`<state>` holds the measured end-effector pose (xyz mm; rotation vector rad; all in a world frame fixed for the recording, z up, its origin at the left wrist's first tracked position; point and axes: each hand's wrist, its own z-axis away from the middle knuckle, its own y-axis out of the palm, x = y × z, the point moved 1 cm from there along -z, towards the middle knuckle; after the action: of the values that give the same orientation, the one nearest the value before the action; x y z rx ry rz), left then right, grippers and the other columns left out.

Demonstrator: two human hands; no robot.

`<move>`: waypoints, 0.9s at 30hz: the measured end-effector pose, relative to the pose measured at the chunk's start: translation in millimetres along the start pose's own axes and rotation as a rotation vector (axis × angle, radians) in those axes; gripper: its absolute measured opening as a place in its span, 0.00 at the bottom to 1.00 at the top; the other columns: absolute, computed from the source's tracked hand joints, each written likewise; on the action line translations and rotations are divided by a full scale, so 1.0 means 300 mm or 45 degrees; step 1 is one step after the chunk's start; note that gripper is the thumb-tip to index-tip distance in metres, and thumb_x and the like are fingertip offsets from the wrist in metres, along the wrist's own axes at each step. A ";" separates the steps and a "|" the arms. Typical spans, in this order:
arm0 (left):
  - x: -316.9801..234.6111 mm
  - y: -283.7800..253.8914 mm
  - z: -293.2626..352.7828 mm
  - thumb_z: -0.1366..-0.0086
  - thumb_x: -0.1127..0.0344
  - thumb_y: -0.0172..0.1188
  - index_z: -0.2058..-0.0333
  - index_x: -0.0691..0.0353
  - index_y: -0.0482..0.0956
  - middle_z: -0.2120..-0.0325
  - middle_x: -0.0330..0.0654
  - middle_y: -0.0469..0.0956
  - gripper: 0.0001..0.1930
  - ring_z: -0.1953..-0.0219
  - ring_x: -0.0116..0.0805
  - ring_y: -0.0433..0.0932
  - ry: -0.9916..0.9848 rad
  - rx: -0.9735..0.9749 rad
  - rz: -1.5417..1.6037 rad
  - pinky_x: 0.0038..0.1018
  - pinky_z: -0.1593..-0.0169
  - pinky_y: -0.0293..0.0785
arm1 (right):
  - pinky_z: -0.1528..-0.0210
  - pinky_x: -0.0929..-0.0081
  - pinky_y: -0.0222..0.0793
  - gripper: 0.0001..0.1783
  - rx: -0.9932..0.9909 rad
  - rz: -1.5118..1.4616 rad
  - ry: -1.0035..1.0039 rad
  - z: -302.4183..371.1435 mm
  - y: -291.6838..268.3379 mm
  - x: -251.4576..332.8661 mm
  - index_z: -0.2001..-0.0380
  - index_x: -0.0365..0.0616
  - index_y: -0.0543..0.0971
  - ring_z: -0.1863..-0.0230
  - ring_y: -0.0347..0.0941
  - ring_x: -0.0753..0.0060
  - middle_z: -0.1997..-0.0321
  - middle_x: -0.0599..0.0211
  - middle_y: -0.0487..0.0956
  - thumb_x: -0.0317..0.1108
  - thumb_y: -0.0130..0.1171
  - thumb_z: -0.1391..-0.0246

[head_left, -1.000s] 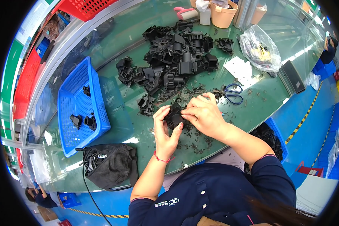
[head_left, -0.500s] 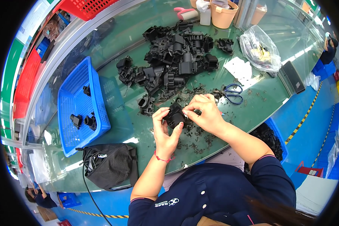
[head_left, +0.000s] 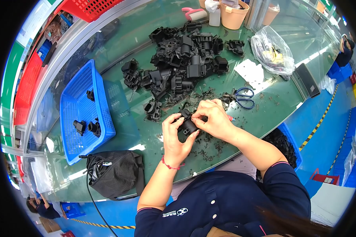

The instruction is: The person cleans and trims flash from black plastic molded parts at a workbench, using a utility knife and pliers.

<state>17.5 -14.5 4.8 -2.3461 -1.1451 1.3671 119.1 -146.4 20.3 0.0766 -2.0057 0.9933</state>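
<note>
My left hand (head_left: pixel 176 136) grips a black moulded plastic part (head_left: pixel 189 125) with a rounded, barrel-like body, its thumb below and fingers above. My right hand (head_left: pixel 213 120) is closed, thumb and index fingertips pinched at the part's upper right edge. Whatever lies inside that pinch is hidden. Past the right knuckles a small red tip (head_left: pixel 231 118) shows; I cannot tell whether it belongs to something held. Beyond both hands lies a heap of similar black plastic parts (head_left: pixel 194 71). Blue-handled scissors (head_left: pixel 245 103) rest to the right, among black scraps.
At left stands a blue basket (head_left: pixel 110 108) with several black parts inside. A black mesh bag (head_left: pixel 116 173) sits at the near edge. Farther off are a white sheet (head_left: pixel 250 72), a clear plastic bag (head_left: pixel 286 65), an orange bucket (head_left: pixel 232 17) and a lint roller (head_left: pixel 195 14).
The black part has turned in my left hand, so its rounded side now shows more. My right hand has shifted slightly left, over the part's upper edge.
</note>
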 end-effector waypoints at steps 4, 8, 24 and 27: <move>0.032 0.004 0.002 0.46 0.76 0.61 0.53 0.63 0.65 0.52 0.46 0.64 0.22 0.48 0.36 0.65 -0.398 -0.058 0.871 0.34 0.45 0.64 | 0.54 0.68 0.54 0.02 -0.112 -0.046 0.007 -0.001 -0.014 -0.001 0.78 0.45 0.79 0.67 0.70 0.73 0.75 0.74 0.74 0.29 0.61 0.58; 0.050 -0.010 0.009 0.34 0.55 0.47 0.53 0.60 0.67 0.54 0.44 0.69 0.17 0.51 0.39 0.69 -0.833 -0.061 1.583 0.35 0.48 0.66 | 0.58 0.73 0.57 0.04 -0.210 -0.186 0.046 -0.001 -0.043 0.006 0.74 0.43 0.80 0.66 0.68 0.72 0.73 0.71 0.75 0.28 0.60 0.57; 0.055 -0.010 0.001 0.32 0.47 0.35 0.58 0.59 0.71 0.61 0.45 0.74 0.23 0.59 0.41 0.73 -1.169 -0.093 2.191 0.37 0.57 0.70 | 0.58 0.73 0.52 0.05 -0.093 -0.192 -0.137 0.015 -0.050 0.066 0.79 0.46 0.77 0.72 0.68 0.77 0.78 0.76 0.73 0.32 0.63 0.55; 0.052 -0.005 0.005 0.32 0.49 0.38 0.56 0.60 0.70 0.58 0.44 0.72 0.21 0.55 0.35 0.70 -1.053 -0.143 1.934 0.36 0.53 0.67 | 0.57 0.74 0.52 0.05 -0.146 -0.243 -0.045 0.018 -0.032 0.085 0.72 0.46 0.80 0.72 0.68 0.78 0.78 0.76 0.73 0.31 0.63 0.55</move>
<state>19.7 -2.8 -5.6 -2.7012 0.9800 2.8115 103.6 -148.8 43.1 0.2202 -2.0404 0.7597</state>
